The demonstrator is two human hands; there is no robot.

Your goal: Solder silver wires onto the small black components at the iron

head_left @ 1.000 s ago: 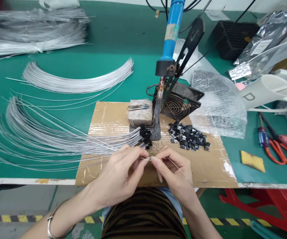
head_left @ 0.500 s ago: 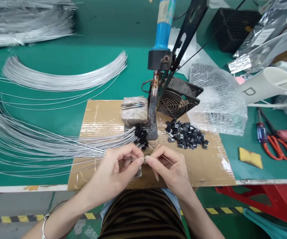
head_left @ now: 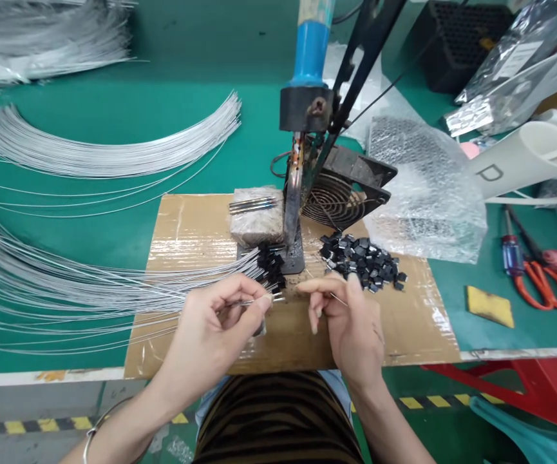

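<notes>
Between the thumb and fingers of my left hand [head_left: 227,316] is a grey cable [head_left: 244,302], its bare metallic ends [head_left: 278,298] sticking out to the right. My right hand [head_left: 350,316] is apart from it, index finger stretched left and thumb raised. Its other fingers are curled, and a short length of thin silvery wire [head_left: 339,298] shows at them. Just beyond my left fingertips lies a bundle of grey cables [head_left: 162,274] tipped with black connectors [head_left: 271,267]. A pile of loose black connectors [head_left: 362,261] sits beyond my right hand.
A blue-handled soldering iron [head_left: 310,58] stands point-down in a black stand, beside a wrapped block [head_left: 256,225] and a small fan [head_left: 348,190]. Cardboard [head_left: 404,328] covers the work area. Rightward are a yellow sponge [head_left: 489,307], red-handled scissors [head_left: 543,287], a screwdriver [head_left: 512,251] and a white mug [head_left: 529,158].
My right hand has moved away from my left fingertips to the right, and its thumb and index finger have spread. The left hand has shifted slightly left, still holding the cable.
</notes>
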